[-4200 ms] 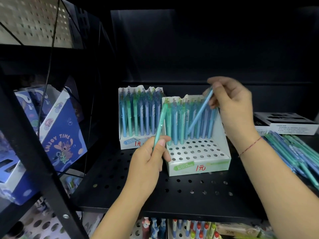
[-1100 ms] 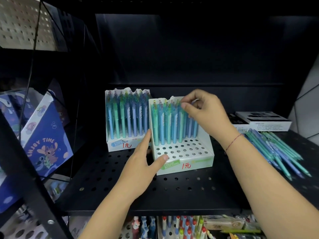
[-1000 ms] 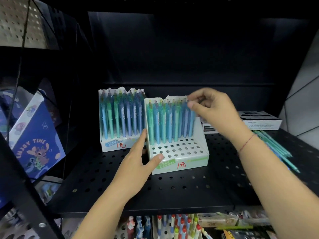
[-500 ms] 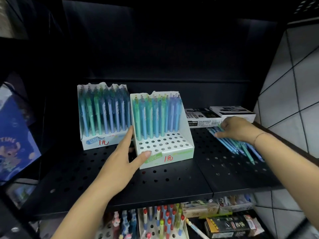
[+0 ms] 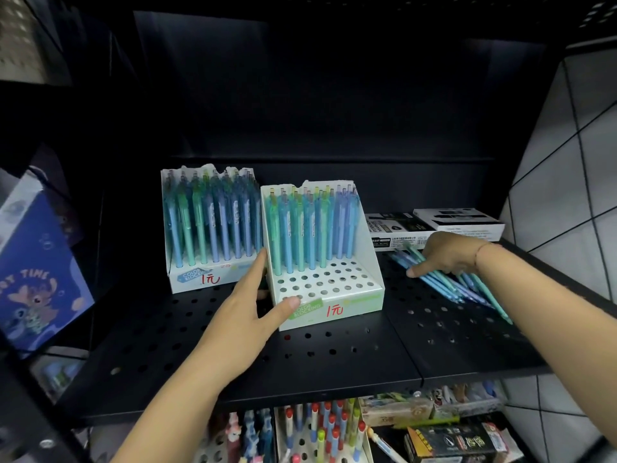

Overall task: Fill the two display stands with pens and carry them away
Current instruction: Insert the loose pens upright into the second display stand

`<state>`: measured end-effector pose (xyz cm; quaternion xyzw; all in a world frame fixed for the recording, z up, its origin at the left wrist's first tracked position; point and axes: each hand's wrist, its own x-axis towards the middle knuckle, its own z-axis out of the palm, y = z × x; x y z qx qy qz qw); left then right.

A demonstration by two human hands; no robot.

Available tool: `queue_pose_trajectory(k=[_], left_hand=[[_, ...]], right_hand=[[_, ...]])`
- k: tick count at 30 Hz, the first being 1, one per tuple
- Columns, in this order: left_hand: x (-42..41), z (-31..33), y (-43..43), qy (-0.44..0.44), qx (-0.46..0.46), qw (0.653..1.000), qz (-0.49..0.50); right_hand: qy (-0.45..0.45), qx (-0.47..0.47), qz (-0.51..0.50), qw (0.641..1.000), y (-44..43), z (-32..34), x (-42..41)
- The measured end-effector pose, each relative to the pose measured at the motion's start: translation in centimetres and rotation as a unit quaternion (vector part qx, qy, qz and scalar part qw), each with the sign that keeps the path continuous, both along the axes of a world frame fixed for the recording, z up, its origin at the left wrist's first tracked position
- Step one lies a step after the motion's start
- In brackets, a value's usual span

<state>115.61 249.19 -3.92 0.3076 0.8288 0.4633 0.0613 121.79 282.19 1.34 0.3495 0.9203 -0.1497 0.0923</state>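
Note:
Two white perforated display stands sit on the black shelf [image 5: 334, 355]. The rear stand [image 5: 193, 279] is packed with blue and green pens. In the front stand [image 5: 334, 285] pens fill only the back rows and the front holes are bare. My left hand [image 5: 247, 315] rests against the front stand's left side, fingers straight and thumb on its front corner. To the right, my right hand [image 5: 447, 252] lies on a pile of loose pens [image 5: 467, 289], its fingers curled over a few of them and the thumb beneath.
Black-and-white boxes [image 5: 457, 222] lie at the back right of the shelf. A blue cartoon box [image 5: 36, 272] stands on the left rack. Below the shelf are more pen stands [image 5: 320, 429] and packets. A tiled wall closes off the right side.
My right hand left the front stand's back row and moved right, down onto the loose pens. My left hand, which held a pen earlier, has stayed on the stand's left side. The view swung right.

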Motion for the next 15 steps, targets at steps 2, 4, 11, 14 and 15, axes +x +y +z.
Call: queue_pose_trajectory(k=[2,4,11,14,15], left_hand=[[0.0,0.0,0.0,0.002,0.001,1.000,-0.002],[-0.1,0.0,0.0,0.003,0.003,1.000,-0.002],[-0.2,-0.1,0.0,-0.002,0.006,1.000,-0.005],[-0.2,-0.1,0.0,-0.005,0.010,1.000,-0.008],[-0.2,-0.1,0.0,-0.005,0.011,1.000,-0.010]], right_hand=[[-0.008,-0.033,-0.002,0.999,0.1,0.1,-0.2],[-0.013,-0.050,0.001,0.999,0.1,0.3,-0.4],[-0.026,-0.050,0.003,0.998,-0.7,1.1,-0.5],[0.006,-0.067,0.000,0.998,-0.2,0.9,-0.5],[0.015,-0.068,0.001,0.998,0.0,0.9,-0.5]])
